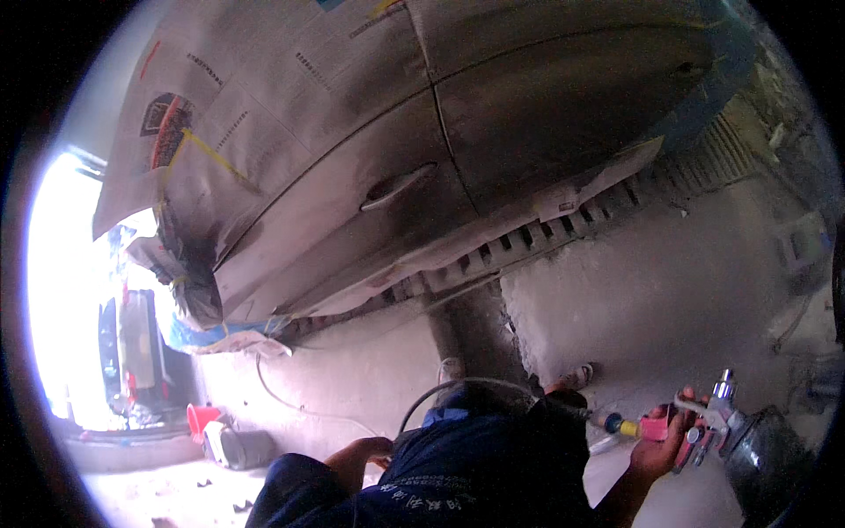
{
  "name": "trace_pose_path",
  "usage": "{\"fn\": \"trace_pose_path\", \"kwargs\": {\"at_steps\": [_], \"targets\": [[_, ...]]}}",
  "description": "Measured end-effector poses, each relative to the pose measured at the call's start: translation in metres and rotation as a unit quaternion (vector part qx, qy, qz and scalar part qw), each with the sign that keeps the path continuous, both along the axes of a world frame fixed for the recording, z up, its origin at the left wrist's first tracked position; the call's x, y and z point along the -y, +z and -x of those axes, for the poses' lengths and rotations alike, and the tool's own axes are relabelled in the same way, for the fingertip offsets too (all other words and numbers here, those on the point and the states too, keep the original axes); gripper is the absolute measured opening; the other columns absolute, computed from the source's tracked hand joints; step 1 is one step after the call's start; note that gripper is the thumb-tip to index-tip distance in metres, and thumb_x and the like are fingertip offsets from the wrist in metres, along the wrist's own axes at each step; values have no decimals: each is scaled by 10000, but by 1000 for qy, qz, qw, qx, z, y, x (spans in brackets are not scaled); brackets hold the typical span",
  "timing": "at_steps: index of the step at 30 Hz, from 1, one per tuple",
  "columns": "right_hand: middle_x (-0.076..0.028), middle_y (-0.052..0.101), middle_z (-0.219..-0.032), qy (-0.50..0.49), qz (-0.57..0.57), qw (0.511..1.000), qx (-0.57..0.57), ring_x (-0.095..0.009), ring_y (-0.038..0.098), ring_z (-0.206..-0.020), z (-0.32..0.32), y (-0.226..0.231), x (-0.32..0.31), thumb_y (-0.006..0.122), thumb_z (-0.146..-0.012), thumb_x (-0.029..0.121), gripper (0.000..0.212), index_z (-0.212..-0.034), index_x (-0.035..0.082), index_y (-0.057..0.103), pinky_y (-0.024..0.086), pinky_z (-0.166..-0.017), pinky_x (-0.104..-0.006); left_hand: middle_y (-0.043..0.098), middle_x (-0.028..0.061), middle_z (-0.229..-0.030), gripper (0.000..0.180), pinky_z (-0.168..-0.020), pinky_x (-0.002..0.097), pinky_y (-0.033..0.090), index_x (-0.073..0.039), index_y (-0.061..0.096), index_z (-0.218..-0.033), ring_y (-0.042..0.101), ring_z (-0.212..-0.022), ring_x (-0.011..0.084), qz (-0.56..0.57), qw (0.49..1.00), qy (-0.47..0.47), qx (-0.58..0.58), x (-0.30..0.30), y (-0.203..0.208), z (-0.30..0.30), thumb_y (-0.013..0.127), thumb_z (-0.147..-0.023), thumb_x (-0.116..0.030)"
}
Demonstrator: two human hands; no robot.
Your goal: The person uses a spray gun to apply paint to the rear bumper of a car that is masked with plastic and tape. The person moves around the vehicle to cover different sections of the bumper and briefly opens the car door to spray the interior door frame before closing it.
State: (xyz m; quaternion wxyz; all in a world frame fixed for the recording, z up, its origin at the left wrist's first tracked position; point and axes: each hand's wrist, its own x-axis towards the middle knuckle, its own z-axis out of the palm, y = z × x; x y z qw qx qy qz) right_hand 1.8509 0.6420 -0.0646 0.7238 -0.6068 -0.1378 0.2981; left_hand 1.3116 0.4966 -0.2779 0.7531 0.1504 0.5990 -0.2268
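At the lower right my right hand (664, 447) is closed around a silver spray gun (720, 414). A dark, glossy cup (766, 466) hangs on the gun's far right side. Red and yellow fittings join it to an air hose (471, 381), which arcs across in front of my body. My left hand (374, 453) rests low beside my dark blue shirt. Its fingers are mostly hidden by the cloth, close to where the hose drops out of sight. Ahead stands a dull grey car side (352, 238) with a door handle (400, 185), apart from both hands.
Newspaper masking (264, 97) and yellow tape cover the car's upper part. A slotted floor grate (528, 238) runs under its sill. At the left lie a red bucket (202, 422) and a grey container (238, 446). A thin hose (299, 409) crosses the pale floor.
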Motion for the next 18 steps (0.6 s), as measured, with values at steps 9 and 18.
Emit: {"fn": "trace_pose_path", "kwargs": {"at_steps": [9, 18], "targets": [[-71, 527, -1179, 100, -24, 993, 59, -140, 513, -779, -151, 25, -79, 459, -881, 120, 412, -1276, 71, 355, 443, -661, -257, 640, 73, -968, 357, -719, 389, 513, -119, 614, -1003, 624, -800, 228, -33, 985, 168, -37, 37, 15, -164, 659, -739, -354], [-71, 529, -1186, 70, -17, 996, 48, -137, 520, -765, -241, 45, -170, 467, -886, 142, 418, -1285, 85, 354, 442, -657, -243, 602, 84, -1070, 335, -838, 432, 449, -113, 582, -1072, 561, -963, 224, 11, 986, 157, 51, -12, -75, -261, 631, -786, -280]]}}
